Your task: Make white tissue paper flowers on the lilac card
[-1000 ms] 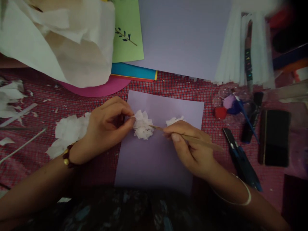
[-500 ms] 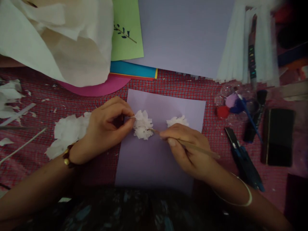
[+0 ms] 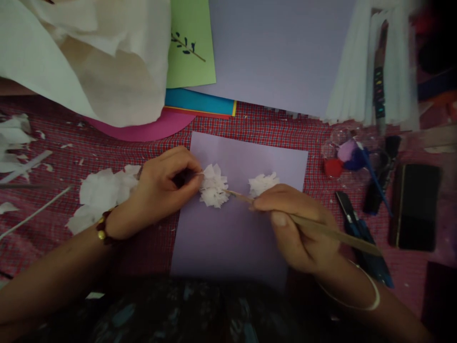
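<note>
My left hand (image 3: 171,183) is closed in a pinch at the left edge of a white ruffled paper flower (image 3: 214,186). The flower lies over a sheet of light purple paper (image 3: 221,243). A long tan wooden stick (image 3: 332,232), narrowing to a thin tip, is gripped in my right hand (image 3: 303,224). Its tip reaches the flower's right side; whether it touches is hard to tell. Another white paper flower (image 3: 263,183) rests on the same sheet, just behind my right fingers, which partly cover it.
Cut white paper (image 3: 105,190) lies left, beside a thin white stick (image 3: 35,213). A paint palette (image 3: 333,167), a box cutter (image 3: 362,233) and a phone (image 3: 417,207) are on the right. Green card (image 3: 193,43) and crumpled cream material (image 3: 124,71) lie at the back.
My right hand has shifted right and slightly down with the stick, showing more of its length and of the second flower. My left hand keeps its pinch. The whole view has moved slightly.
</note>
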A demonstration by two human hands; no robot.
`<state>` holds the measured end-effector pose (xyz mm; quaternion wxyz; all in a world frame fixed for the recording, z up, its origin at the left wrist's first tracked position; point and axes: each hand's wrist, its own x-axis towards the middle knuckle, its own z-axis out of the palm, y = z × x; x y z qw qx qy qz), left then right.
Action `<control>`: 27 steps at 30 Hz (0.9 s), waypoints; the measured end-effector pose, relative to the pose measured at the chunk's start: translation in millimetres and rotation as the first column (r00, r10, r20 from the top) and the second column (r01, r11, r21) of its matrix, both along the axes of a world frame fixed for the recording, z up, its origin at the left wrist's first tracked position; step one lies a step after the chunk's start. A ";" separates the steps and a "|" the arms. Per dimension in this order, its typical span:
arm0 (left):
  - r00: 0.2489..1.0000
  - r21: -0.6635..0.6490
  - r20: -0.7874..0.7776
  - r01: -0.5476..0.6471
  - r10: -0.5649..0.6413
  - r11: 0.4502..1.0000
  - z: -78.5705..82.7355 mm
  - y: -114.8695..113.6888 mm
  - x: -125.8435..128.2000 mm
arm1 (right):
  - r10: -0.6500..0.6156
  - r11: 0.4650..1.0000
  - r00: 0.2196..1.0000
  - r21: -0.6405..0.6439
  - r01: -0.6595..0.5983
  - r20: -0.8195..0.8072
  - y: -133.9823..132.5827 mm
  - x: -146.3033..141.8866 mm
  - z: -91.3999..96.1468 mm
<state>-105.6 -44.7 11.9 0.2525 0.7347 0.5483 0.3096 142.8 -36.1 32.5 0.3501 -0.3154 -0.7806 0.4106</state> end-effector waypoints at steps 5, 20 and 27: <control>1.000 -0.015 0.011 0.000 0.000 1.000 -3.3 0.4 -1.3 | 0.038 0.999 0.996 -0.009 -0.037 0.084 -0.3 -2.6 -4.6; 1.000 -0.034 0.000 0.002 -0.002 0.999 -5.8 2.6 -2.3 | 0.018 1.000 0.997 -0.002 -0.018 0.076 0.3 -1.0 -3.6; 1.000 -0.043 -0.016 -0.004 0.003 0.999 -6.3 2.7 -2.6 | 0.048 0.999 0.990 -0.015 -0.047 0.133 0.0 -4.8 -6.5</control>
